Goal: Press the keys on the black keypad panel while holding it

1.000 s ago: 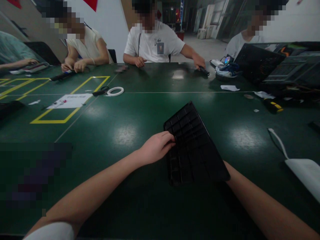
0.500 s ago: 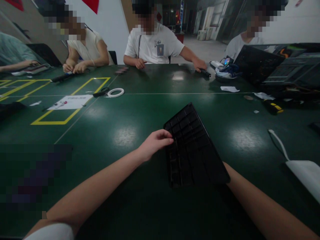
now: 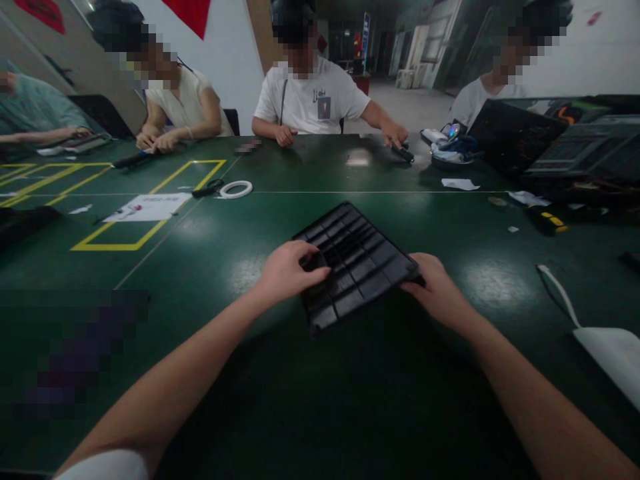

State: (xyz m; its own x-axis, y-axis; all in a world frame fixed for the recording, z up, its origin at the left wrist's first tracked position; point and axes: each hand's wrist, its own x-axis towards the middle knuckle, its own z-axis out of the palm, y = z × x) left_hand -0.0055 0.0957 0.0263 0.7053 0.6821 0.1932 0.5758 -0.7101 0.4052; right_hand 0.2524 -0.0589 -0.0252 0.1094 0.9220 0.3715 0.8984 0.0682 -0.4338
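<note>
A black tray (image 3: 357,257) divided by thin ribs into a grid of compartments is held tilted above the green table, its near left corner lowest. My left hand (image 3: 295,270) grips the tray's left side, thumb over the gridded face and fingers curled at the edge. At the right corner my right hand (image 3: 433,283) holds the tray, with part of its fingers hidden beneath it. Nothing can be made out inside the compartments.
On the green table (image 3: 280,413) are a white tape ring (image 3: 237,190), a paper sheet (image 3: 149,207), a yellow-black tool (image 3: 550,220) and a white object with a cord (image 3: 610,357). Several people sit along the far side.
The tray has turned and levelled, its gridded face now showing more fully. My right hand has come into view at its right corner, and my left hand has moved slightly left.
</note>
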